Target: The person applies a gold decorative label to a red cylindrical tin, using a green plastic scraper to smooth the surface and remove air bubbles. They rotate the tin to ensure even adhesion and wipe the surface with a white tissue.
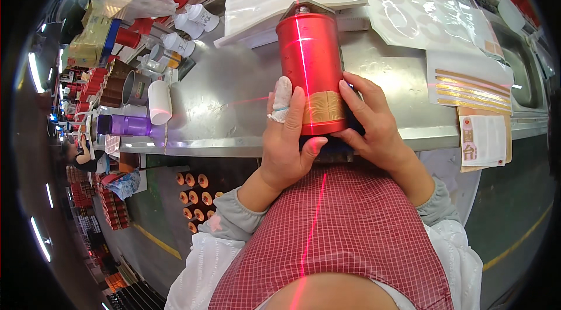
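A glossy red cylinder [312, 56], a bottle or canister, lies lengthwise away from me at the steel worktable's near edge. Its far end meets a metal fixture [308, 8]. Around the near end runs an embossed gold band [327, 105] with a vertical seam facing up. My left hand [280, 146] is closed on the left side, one finger in a white cover, the thumb at the near rim. From the right, my right hand [377, 123] grips the band area, fingertips on the side and thumb by the lower rim. A red laser line runs along the cylinder and down my checked apron.
White sheets [274, 0] lie behind the fixture. To the right are a sheet with gold strips [473, 89], a printed card [484, 140] and a sink [523, 70]. A purple bottle [131, 125], a white roll [159, 102] and white cups [178, 44] stand left.
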A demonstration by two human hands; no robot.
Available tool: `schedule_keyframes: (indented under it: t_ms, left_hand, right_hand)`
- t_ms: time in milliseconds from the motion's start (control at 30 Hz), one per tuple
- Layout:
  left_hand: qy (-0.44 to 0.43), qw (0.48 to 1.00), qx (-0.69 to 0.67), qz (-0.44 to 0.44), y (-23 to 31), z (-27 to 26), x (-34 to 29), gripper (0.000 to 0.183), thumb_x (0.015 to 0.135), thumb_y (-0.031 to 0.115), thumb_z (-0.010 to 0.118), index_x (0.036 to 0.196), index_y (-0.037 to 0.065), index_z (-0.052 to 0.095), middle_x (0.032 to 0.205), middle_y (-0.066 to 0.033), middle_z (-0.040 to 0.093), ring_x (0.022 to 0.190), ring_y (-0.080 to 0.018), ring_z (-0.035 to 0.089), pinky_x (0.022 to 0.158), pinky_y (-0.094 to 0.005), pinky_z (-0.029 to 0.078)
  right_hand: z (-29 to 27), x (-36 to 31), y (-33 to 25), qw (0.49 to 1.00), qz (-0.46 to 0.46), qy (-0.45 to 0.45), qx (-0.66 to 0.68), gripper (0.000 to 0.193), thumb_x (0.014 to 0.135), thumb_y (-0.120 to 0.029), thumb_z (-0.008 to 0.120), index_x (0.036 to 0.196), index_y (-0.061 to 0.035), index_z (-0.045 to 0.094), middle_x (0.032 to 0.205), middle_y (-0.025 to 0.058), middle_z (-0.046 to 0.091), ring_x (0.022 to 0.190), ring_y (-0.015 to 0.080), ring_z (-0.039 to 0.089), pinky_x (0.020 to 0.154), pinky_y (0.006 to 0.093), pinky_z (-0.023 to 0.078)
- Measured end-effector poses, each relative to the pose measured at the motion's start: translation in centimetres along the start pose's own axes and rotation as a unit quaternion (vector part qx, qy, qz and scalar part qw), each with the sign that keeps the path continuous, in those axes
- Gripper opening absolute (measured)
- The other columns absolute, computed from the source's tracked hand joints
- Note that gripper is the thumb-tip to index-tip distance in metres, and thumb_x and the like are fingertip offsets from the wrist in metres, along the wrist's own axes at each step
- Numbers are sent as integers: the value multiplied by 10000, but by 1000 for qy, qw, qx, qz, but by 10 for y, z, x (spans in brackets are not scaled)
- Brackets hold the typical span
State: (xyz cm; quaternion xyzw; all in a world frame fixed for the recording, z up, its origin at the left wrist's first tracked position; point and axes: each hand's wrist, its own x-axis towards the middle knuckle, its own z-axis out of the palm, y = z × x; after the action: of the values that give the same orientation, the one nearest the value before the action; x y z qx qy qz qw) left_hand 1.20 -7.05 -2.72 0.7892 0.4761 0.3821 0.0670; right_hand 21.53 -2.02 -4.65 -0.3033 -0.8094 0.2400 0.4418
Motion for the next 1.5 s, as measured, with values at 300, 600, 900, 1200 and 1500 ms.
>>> schedule_keyframes:
  t_ms: [300,600,900,1200,1500]
  left_hand:
    - [-84,996,10,12,10,-10,15,703,942,445,539,1426,-43,391,1512,-335,212,1414,-494,199,1141,-553,173]
    - [-3,844,-454,-286,16,-5,26,797,978,215,522,1512,-44,-11,1544,-184,190,1420,-249,245,1152,-355,223]
    - [15,852,-435,-289,16,0,30,794,968,180,538,1517,3,-8,1512,-171,241,1374,-242,325,1127,-371,286]
    - [43,842,-453,-291,17,0,9,676,971,183,523,1490,-27,144,1452,-165,359,1350,-231,369,1122,-368,293]
    - [8,860,-411,-301,20,1,27,759,957,191,564,1490,-35,74,1450,-174,334,1312,-229,393,1099,-354,324]
  right_hand:
    - [2,-1,0,1000,-1,5,-4,760,688,-123,799,1371,-22,482,1391,226,433,1245,409,453,1035,466,406]
    - [3,-2,-2,1000,13,2,9,747,695,-127,799,1364,-18,488,1387,228,435,1248,415,450,1037,464,404]
    - [4,-1,-5,1000,12,16,-17,709,715,-116,784,1350,0,492,1366,237,449,1224,419,470,1020,468,418]
    - [5,-3,-5,1000,17,20,-8,701,720,-115,777,1353,-9,494,1352,237,458,1212,415,479,1014,466,422]
    - [7,-3,-5,1000,10,25,-11,697,729,-125,775,1356,-12,492,1346,248,457,1209,415,482,1008,466,428]
